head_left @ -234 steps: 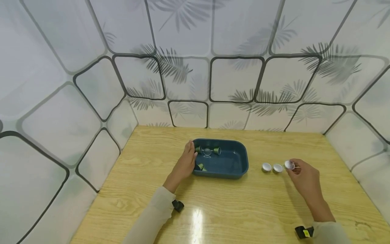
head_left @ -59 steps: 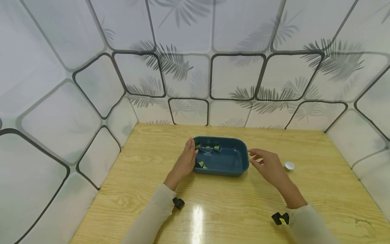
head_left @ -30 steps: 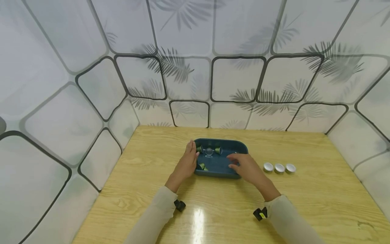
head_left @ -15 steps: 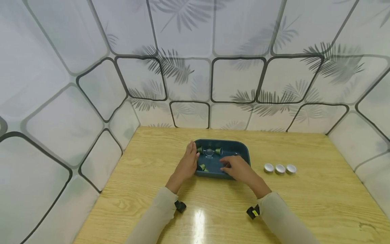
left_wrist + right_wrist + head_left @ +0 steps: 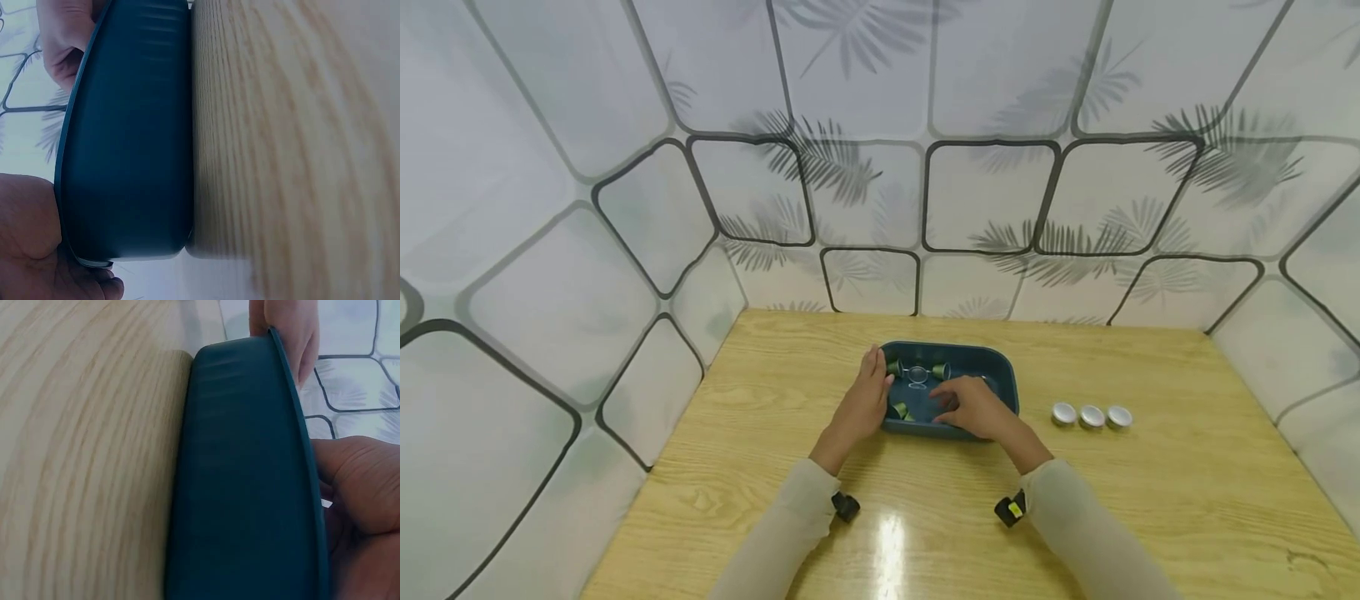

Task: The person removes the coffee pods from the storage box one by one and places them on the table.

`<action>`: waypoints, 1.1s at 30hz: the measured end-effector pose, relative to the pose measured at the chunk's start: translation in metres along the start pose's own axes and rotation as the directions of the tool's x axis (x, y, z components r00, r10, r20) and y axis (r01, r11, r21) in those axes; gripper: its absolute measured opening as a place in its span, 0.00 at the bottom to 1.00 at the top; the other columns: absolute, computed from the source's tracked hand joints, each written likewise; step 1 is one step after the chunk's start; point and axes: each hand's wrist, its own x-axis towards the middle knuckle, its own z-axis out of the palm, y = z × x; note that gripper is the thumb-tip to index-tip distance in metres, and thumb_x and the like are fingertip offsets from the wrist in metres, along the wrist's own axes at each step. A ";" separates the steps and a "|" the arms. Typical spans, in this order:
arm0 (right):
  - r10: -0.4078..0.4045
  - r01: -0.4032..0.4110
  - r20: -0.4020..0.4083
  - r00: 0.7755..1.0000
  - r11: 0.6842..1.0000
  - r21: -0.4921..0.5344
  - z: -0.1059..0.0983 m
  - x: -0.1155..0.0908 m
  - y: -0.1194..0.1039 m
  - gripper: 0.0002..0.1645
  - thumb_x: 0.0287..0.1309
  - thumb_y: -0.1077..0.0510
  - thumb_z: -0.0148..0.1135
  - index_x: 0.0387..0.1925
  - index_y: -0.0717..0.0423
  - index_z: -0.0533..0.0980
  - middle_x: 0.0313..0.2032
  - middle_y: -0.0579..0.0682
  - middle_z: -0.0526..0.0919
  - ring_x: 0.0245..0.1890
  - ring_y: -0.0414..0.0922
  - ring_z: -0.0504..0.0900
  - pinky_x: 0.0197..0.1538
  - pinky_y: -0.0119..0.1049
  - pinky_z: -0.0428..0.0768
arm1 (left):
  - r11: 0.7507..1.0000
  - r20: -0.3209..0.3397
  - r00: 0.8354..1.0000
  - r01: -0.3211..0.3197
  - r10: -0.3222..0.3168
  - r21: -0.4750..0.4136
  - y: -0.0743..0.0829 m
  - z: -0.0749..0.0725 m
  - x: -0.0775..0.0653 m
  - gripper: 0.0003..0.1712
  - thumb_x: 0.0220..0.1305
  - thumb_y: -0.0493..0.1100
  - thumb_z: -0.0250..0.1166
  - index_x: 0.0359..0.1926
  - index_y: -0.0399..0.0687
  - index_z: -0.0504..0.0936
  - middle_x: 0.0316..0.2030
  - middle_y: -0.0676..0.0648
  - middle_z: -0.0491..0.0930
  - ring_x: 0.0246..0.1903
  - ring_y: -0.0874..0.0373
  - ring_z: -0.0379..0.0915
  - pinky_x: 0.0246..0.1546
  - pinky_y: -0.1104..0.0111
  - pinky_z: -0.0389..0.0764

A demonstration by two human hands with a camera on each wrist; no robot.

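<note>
A dark blue rectangular tub (image 5: pixel 1003 367) stands on the wooden table. My left hand (image 5: pixel 861 404) holds its left end, fingers along the outer wall and thumb at the rim; the left wrist view shows this hand (image 5: pixel 28 231) around the rim. My right hand (image 5: pixel 981 408) reaches over the front rim with bent fingers low inside the tub. I cannot tell whether its fingertips hold anything. Several green coffee capsules lie in the tub: one at the back left (image 5: pixel 895 367), one at the back middle (image 5: pixel 941 372), others at the front left (image 5: pixel 899 411).
Three coffee capsules with pale lids up stand in a row right of the tub: left (image 5: pixel 1063 413), middle (image 5: pixel 1092 417) and right (image 5: pixel 1119 417). The wooden table (image 5: pixel 760 375) meets patterned curtain walls (image 5: pixel 865 208) at the back and sides.
Earlier my right hand set the third capsule down at the row's right end. Since then it has moved left into the tub and farther toward its middle. The left hand has stayed put.
</note>
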 end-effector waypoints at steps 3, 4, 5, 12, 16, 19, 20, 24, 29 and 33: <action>-0.016 0.016 -0.003 1.000 1.000 -0.002 0.003 0.003 0.001 0.24 0.54 0.62 0.77 0.53 0.63 0.83 0.38 0.53 0.88 0.36 0.43 0.86 0.38 0.38 0.84 | 1.000 -0.003 1.000 0.005 -0.005 0.005 0.001 0.000 0.000 0.34 0.84 0.45 0.42 0.78 0.29 0.44 0.79 0.35 0.38 0.78 0.39 0.38 0.74 0.51 0.54; -0.020 0.020 -0.006 1.000 1.000 -0.004 0.003 0.004 0.001 0.24 0.54 0.62 0.77 0.53 0.63 0.83 0.38 0.53 0.88 0.36 0.43 0.86 0.38 0.38 0.84 | 1.000 -0.004 1.000 0.004 -0.004 0.008 0.001 0.000 0.000 0.34 0.84 0.45 0.42 0.78 0.30 0.44 0.79 0.35 0.38 0.78 0.39 0.37 0.74 0.52 0.53; -0.022 0.022 -0.008 1.000 1.000 -0.008 0.004 0.006 0.001 0.23 0.54 0.62 0.77 0.52 0.62 0.84 0.37 0.52 0.88 0.35 0.43 0.86 0.37 0.38 0.84 | 1.000 -0.007 1.000 0.003 -0.003 0.008 0.001 0.000 0.000 0.34 0.84 0.45 0.42 0.78 0.30 0.45 0.79 0.35 0.38 0.78 0.40 0.37 0.74 0.52 0.53; -0.023 0.023 0.001 1.000 1.000 0.002 0.010 0.014 0.003 0.23 0.53 0.61 0.78 0.51 0.63 0.84 0.37 0.51 0.89 0.35 0.43 0.87 0.38 0.38 0.85 | 1.000 -0.004 1.000 0.000 0.000 0.009 -0.001 0.001 0.000 0.34 0.84 0.46 0.41 0.78 0.30 0.44 0.80 0.35 0.38 0.79 0.43 0.35 0.75 0.53 0.53; -0.021 0.021 0.014 1.000 1.000 0.003 0.013 0.018 0.003 0.23 0.53 0.61 0.78 0.50 0.63 0.84 0.35 0.50 0.88 0.34 0.42 0.87 0.39 0.38 0.85 | 1.000 -0.004 1.000 0.001 -0.001 0.025 -0.001 0.001 0.001 0.34 0.84 0.46 0.41 0.78 0.30 0.45 0.80 0.35 0.38 0.79 0.43 0.35 0.74 0.53 0.54; -0.001 0.001 0.027 1.000 1.000 -0.014 0.013 0.021 0.001 0.22 0.52 0.62 0.78 0.50 0.63 0.84 0.34 0.49 0.88 0.34 0.42 0.86 0.40 0.38 0.85 | 1.000 -0.005 1.000 0.003 -0.003 0.029 0.000 0.001 0.001 0.34 0.84 0.46 0.41 0.78 0.30 0.45 0.80 0.35 0.39 0.79 0.43 0.35 0.74 0.52 0.55; 0.006 -0.006 0.033 0.999 1.000 -0.022 0.013 0.022 -0.001 0.22 0.52 0.62 0.79 0.49 0.63 0.84 0.34 0.48 0.88 0.34 0.42 0.86 0.40 0.39 0.85 | 1.000 -0.004 1.000 0.005 -0.005 0.028 0.000 0.001 0.001 0.34 0.84 0.46 0.41 0.79 0.30 0.45 0.80 0.35 0.39 0.79 0.43 0.35 0.74 0.52 0.55; 0.022 -0.019 0.055 0.998 0.999 -0.048 0.012 0.026 -0.005 0.21 0.52 0.63 0.79 0.49 0.62 0.85 0.34 0.47 0.88 0.34 0.42 0.86 0.42 0.40 0.85 | 1.000 0.000 1.000 0.014 -0.014 0.018 0.002 0.000 0.001 0.33 0.84 0.44 0.42 0.78 0.30 0.45 0.80 0.36 0.39 0.79 0.43 0.35 0.74 0.52 0.55; -0.005 0.009 0.078 0.997 0.999 -0.046 0.012 0.028 -0.008 0.17 0.53 0.64 0.77 0.46 0.59 0.86 0.34 0.48 0.88 0.33 0.41 0.85 0.40 0.39 0.85 | 1.000 0.010 1.000 0.022 -0.022 0.011 0.002 0.000 0.001 0.34 0.84 0.44 0.42 0.79 0.30 0.44 0.80 0.36 0.39 0.79 0.42 0.35 0.74 0.52 0.54; -0.055 0.058 0.080 0.995 0.997 -0.042 0.014 0.029 -0.008 0.12 0.54 0.66 0.76 0.42 0.58 0.88 0.33 0.47 0.88 0.32 0.40 0.85 0.40 0.38 0.85 | 1.000 0.009 1.000 0.026 -0.026 0.010 0.001 0.001 0.001 0.34 0.84 0.46 0.41 0.79 0.31 0.44 0.80 0.36 0.39 0.79 0.43 0.34 0.74 0.53 0.54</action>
